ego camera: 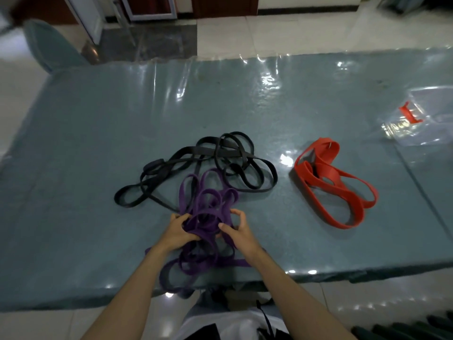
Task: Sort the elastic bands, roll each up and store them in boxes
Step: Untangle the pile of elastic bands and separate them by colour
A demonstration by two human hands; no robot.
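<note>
A tangled heap of purple elastic bands (203, 204) lies at the near middle of the table, some loops hanging over the front edge. My left hand (177, 230) grips the heap from the left, fingers curled into the loops. My right hand (236, 229) holds the same heap from the right, thumb and fingers around a loop. Just beyond lies a loose tangle of black elastic bands (215, 163), touching the purple ones. A pile of red elastic bands (331, 180) lies apart to the right.
The table (98, 143) is covered in grey-green cloth under shiny clear plastic. A clear plastic bag (421, 119) with a small red piece (409, 112) sits at the far right. A covered chair (46, 47) stands at the far left corner.
</note>
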